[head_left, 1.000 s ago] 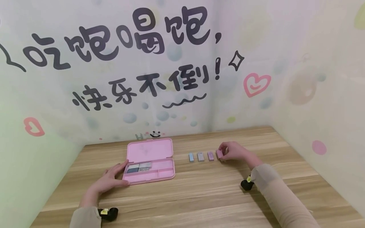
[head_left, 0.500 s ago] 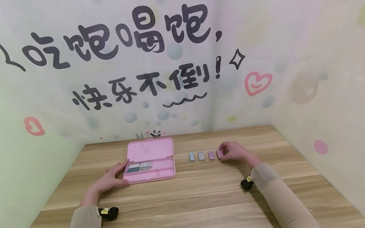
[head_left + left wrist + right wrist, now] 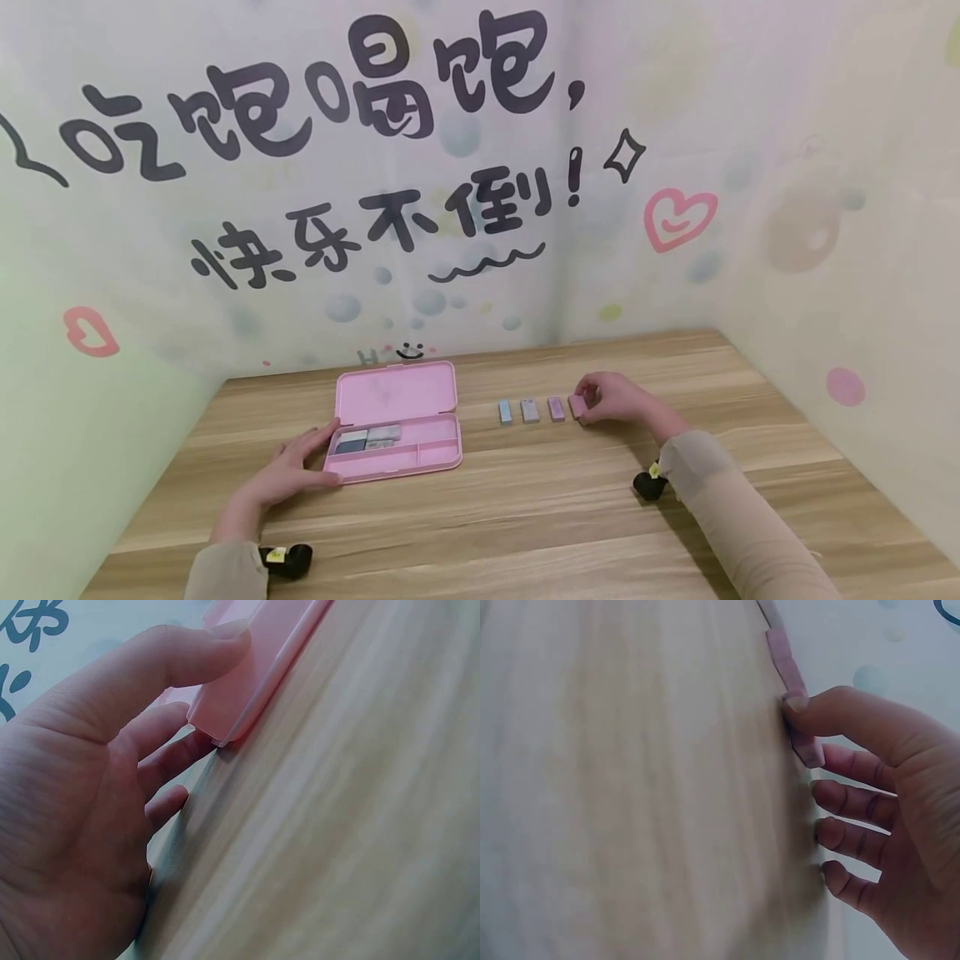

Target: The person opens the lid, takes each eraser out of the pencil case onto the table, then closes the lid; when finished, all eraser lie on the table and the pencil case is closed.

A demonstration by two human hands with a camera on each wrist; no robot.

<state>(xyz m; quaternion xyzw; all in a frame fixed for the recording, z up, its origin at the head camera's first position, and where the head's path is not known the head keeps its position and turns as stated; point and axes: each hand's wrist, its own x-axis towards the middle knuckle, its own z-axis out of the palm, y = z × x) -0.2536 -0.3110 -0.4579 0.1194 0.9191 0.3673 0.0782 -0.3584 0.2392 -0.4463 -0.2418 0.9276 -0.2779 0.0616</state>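
Note:
A pink pencil case [image 3: 437, 472] lies with its lid up on the left half of the table. My left hand [image 3: 288, 477] grips its left end, the thumb [image 3: 206, 656] at the near corner and fingers at the back one. Several grey, white and dark blue erasers [image 3: 382, 433] sit in its rear left compartment. To the right stands a row of small erasers: light blue [image 3: 505, 412], grey [image 3: 529, 411] and purple [image 3: 556, 408]. At the row's right end my right hand [image 3: 617, 398] pinches a pink eraser [image 3: 808, 748] between thumb and index finger, close to the tabletop.
The wood-grain table [image 3: 487, 517] meets a printed wall sheet [image 3: 525, 308] with large lettering at its back edge. Pale walls flank both sides. A black wrist camera [image 3: 288, 562] is strapped to each wrist.
The view shifts very slightly. Both hands keep their places, the left on the pencil case and the right on the pink eraser.

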